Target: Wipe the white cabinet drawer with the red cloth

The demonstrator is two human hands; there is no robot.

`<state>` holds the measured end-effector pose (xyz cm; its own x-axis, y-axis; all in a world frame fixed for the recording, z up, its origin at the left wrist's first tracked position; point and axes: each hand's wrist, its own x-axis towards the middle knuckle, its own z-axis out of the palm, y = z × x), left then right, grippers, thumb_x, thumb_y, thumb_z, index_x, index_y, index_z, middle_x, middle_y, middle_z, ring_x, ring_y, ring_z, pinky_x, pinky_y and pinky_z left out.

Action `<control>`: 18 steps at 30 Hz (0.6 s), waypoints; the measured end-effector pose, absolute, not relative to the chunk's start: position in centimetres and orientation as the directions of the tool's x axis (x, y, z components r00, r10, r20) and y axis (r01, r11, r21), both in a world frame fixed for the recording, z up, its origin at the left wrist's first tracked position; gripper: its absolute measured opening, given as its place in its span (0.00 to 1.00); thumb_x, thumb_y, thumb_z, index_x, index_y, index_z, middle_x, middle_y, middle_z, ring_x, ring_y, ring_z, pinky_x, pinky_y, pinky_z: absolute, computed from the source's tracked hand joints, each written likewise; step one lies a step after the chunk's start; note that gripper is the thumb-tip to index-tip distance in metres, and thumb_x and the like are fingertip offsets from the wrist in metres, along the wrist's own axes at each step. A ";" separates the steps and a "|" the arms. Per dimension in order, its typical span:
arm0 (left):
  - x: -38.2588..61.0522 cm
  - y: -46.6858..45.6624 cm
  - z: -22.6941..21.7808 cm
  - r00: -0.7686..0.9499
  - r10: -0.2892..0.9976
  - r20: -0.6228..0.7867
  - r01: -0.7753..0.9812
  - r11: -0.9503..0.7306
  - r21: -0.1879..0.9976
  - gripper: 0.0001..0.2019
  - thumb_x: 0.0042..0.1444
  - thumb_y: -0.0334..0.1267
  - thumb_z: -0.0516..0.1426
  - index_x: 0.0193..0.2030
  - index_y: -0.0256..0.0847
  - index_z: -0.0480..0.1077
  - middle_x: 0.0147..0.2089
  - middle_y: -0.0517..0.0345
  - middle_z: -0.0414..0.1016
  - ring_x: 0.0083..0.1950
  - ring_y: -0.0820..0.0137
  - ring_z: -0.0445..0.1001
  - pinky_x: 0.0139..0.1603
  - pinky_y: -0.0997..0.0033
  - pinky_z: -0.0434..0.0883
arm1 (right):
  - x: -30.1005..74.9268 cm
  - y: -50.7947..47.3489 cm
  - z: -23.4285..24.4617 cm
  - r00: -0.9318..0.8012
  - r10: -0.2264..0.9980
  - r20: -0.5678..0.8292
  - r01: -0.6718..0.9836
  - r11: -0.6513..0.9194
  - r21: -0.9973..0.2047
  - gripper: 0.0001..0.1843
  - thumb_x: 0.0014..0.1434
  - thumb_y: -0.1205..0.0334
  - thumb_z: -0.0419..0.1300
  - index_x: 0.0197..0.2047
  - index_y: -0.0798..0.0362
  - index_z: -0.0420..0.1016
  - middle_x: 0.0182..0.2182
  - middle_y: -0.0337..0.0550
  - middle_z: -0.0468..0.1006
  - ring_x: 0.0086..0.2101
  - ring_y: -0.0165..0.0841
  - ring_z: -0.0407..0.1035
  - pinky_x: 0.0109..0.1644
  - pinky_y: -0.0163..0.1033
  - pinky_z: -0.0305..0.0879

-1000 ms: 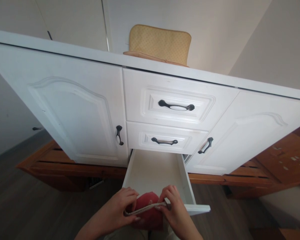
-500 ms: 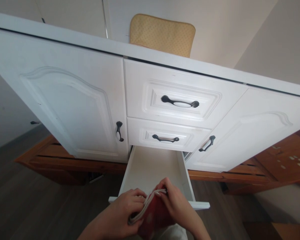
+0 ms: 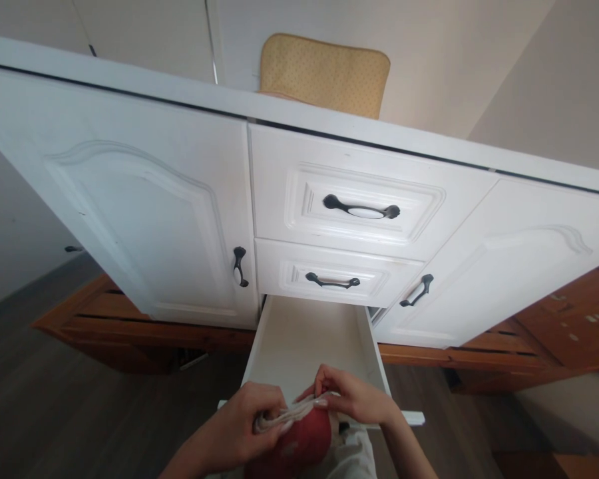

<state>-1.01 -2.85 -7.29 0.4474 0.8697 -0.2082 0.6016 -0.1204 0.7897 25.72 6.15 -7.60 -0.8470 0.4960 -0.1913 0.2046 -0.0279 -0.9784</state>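
red cloth item (image 3: 299, 436) is pinched at its pale banded edge (image 3: 284, 416) by left hand (image 3: 244, 426) and right hand (image 3: 352, 399), over open drawer (image 3: 304, 332); judged soft, light, limp; best held by that edge.

White cabinet (image 3: 144, 219) fills mid-frame, yellow cushion (image 3: 324, 73) at top centre against pale wall (image 3: 454, 60), dark wood floor (image 3: 44, 412) lower left.
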 end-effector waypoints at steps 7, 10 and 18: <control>-2.0 -1.6 -4.9 0.227 0.960 -0.162 0.489 0.032 0.871 0.15 0.60 0.53 0.58 0.39 0.42 0.64 0.35 0.65 0.66 0.35 0.73 0.64 0.38 0.71 0.60 | 25.2 4.8 -6.8 -0.625 0.777 -0.071 0.151 0.031 -0.988 0.15 0.67 0.48 0.60 0.41 0.52 0.68 0.35 0.38 0.71 0.36 0.30 0.65 0.42 0.37 0.61; -1.7 -1.0 -2.6 0.332 0.900 -0.281 0.472 0.099 0.876 0.39 0.50 0.49 0.68 0.66 0.50 0.58 0.46 0.64 0.72 0.36 0.73 0.68 0.39 0.72 0.65 | 24.7 3.6 -4.8 -0.608 0.793 -0.027 0.176 0.101 -0.979 0.11 0.68 0.53 0.59 0.47 0.50 0.68 0.40 0.40 0.74 0.40 0.32 0.69 0.47 0.39 0.63; 1.3 0.0 1.9 0.661 0.675 -0.328 0.511 -0.085 0.855 0.20 0.59 0.55 0.60 0.25 0.41 0.70 0.24 0.65 0.66 0.26 0.75 0.62 0.29 0.73 0.58 | 24.4 3.5 -0.4 -0.662 0.749 0.042 -0.005 0.051 -0.999 0.29 0.58 0.53 0.70 0.60 0.47 0.70 0.41 0.40 0.76 0.40 0.32 0.71 0.47 0.38 0.67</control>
<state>1.32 -0.03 1.94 0.6612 0.6747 -0.3281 0.5111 -0.0849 0.8553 24.43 3.46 -0.41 -0.6617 0.7486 0.0415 -0.0045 0.0514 -0.9987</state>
